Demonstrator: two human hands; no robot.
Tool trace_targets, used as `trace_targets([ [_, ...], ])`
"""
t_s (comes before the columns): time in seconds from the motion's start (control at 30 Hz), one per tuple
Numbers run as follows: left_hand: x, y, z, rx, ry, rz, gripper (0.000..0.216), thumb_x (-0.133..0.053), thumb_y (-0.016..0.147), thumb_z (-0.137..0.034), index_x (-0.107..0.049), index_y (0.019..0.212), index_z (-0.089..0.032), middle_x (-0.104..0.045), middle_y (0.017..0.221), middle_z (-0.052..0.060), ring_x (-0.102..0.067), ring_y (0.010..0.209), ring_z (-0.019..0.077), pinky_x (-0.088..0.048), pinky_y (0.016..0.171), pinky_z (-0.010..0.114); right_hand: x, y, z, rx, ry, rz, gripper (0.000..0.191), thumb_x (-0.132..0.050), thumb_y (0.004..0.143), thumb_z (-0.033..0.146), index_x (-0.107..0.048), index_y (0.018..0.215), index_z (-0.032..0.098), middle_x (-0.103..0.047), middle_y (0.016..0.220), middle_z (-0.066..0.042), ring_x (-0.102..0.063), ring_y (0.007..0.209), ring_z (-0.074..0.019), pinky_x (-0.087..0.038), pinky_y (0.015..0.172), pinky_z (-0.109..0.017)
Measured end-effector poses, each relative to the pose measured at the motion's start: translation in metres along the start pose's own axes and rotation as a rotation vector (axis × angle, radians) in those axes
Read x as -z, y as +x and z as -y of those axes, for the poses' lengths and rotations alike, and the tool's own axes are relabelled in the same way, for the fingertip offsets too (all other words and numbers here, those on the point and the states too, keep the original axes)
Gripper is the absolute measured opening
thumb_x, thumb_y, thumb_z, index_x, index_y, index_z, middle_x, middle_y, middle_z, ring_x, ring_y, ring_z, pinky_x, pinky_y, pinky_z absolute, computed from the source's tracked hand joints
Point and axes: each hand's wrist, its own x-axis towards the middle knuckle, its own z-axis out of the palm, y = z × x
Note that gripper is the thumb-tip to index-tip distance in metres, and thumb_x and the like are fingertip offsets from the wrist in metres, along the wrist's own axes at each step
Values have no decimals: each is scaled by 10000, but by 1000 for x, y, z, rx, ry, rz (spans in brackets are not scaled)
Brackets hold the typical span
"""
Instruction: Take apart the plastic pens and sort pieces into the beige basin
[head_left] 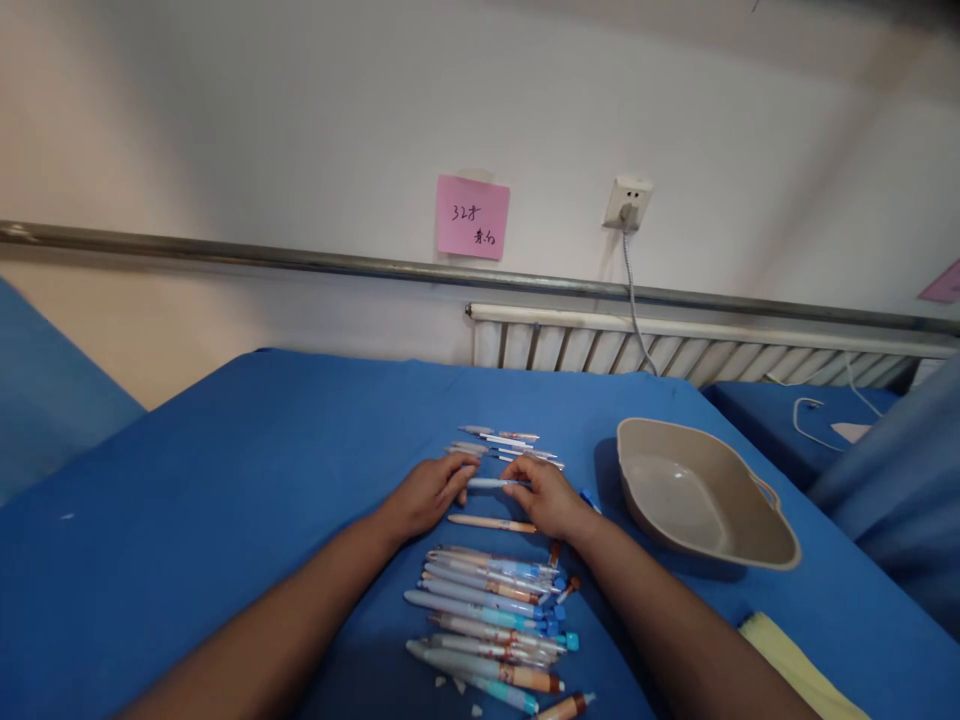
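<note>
A pale blue pen (487,483) lies crosswise between my two hands, just above or on the blue cloth. My left hand (427,494) has its fingers closed at the pen's left end. My right hand (555,500) pinches the other end between thumb and fingers, which partly cover it. Behind the hands are several pen parts and thin refills (506,440). Nearer to me, an orange-toned pen (491,523) lies by itself. Below that, several pens (487,605) in blue, white and orange are lined up in a loose stack. A blue piece (590,498) shows beside my right wrist.
A beige plastic basin (675,490) stands to the right. Yellow cloth (799,670) lies at the lower right. Small white scraps (459,685) are near the front pens. Along the wall run a metal rail (337,263) and a radiator (585,345), below a pink note (472,217) and a socket (628,203).
</note>
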Motion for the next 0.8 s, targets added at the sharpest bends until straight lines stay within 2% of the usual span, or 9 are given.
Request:
trace_targets([
  [0.13,1,0,-2,-128,13,-66,462,-578,830,-365,-497,1253,-199,-628,1085,72,-580,961,203,-444,870,322,3,0,2,42,-73,4,75,-581,807,128,-587,850,189,-624,837,-9,-560,799,-147,-412,748,-251],
  [0.23,1,1,1,-46,7,-49,319,-423,917,-340,-558,1173,-207,-668,844,31,-618,819,179,-465,802,304,5,0,2,44,-94,19,79,-573,821,137,-580,874,194,-619,864,-13,-558,825,-148,-411,767,-256],
  [0.3,2,1,3,31,10,-58,314,-376,935,-345,-569,1142,-209,-660,744,9,-625,740,175,-474,744,293,6,0,1,40,-109,15,77,-569,825,138,-578,878,193,-613,876,-19,-556,839,-150,-410,777,-260],
  [0.4,1,1,7,-27,28,-70,377,-542,855,-350,-528,1203,-207,-671,973,41,-618,876,193,-470,801,297,8,0,-2,41,-133,9,78,-565,826,135,-578,883,187,-604,884,-26,-549,847,-153,-408,782,-263],
  [0.47,0,1,10,-93,65,-32,369,-587,824,-306,-550,1177,-206,-649,1081,58,-598,969,205,-451,869,310,11,0,-4,46,-152,27,83,-556,832,138,-576,895,188,-601,900,-29,-547,858,-153,-405,789,-265],
  [0.53,1,0,12,-116,117,14,241,-528,860,-268,-606,1080,-208,-660,1062,57,-596,987,206,-440,895,321,14,0,-6,46,-185,57,86,-545,841,148,-571,911,190,-599,924,-32,-546,870,-153,-403,790,-264],
  [0.6,3,1,13,-116,173,14,200,-480,884,-256,-629,1009,-208,-665,1057,58,-592,999,210,-435,906,332,19,0,-8,35,-233,85,86,-537,847,157,-566,923,185,-596,946,-39,-548,880,-154,-401,786,-261],
  [0.8,7,2,15,-90,275,-18,227,-466,892,-274,-615,1053,-214,-657,1086,64,-582,1006,221,-434,904,354,27,-1,-15,-15,-385,107,104,-530,849,147,-563,942,181,-595,952,-52,-549,904,-164,-388,794,-263],
])
